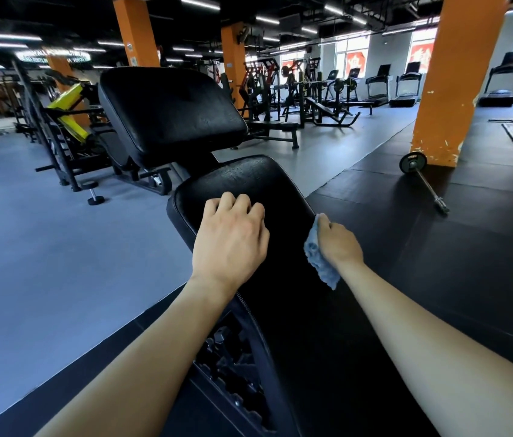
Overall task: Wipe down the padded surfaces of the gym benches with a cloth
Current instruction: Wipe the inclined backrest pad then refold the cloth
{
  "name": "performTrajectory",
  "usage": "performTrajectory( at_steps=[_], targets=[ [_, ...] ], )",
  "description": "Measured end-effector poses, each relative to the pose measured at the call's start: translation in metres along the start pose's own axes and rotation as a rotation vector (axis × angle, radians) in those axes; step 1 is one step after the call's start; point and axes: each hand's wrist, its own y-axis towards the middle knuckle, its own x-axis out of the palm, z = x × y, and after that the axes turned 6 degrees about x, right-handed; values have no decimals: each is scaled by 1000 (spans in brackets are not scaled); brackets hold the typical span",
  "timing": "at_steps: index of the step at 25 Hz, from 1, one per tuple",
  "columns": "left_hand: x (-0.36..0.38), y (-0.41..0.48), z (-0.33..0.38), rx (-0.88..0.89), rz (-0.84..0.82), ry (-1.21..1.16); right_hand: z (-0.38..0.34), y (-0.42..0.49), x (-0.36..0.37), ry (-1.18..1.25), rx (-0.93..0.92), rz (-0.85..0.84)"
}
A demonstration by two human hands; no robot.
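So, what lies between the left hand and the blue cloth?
Only bare black padded bench surface, per the head view, separates the left hand from the crumpled blue cloth.

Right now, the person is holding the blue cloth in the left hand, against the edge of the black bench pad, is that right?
No: the right hand holds the blue cloth against the edge of the black bench pad. The head view shows the left hand resting on the pad without it.
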Motion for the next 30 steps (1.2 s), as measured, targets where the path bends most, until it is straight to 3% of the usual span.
performTrajectory(
  at_steps=[5,7,10,13,18,21,24,27,28,30],
  targets=[
    [-1,1,0,1,0,1,-84,9,7,173,-166,58],
    [0,0,1,4,4,-4,-67,6,8,175,-175,77],
    [2,1,-1,-6,4,-14,-8,-3,4,96,-25,63],
    [3,0,0,-10,7,-18,-7,3,-1,59,66,39],
    [3,0,0,-14,19,-33,-68,-7,28,29,-96,185],
    [3,0,-1,-15,32,-45,-33,-33,37,14,-278,212],
    [2,-2,-1,-27,47,-75,24,-43,29,36,-213,209],
    [0,-2,-2,-34,45,-85,24,-49,29,-10,-32,102],
    [0,-3,-1,-37,49,-88,12,-56,33,-34,-23,78],
    [0,-5,1,-43,57,-99,-4,-87,49,-89,-174,129]
  ],
)
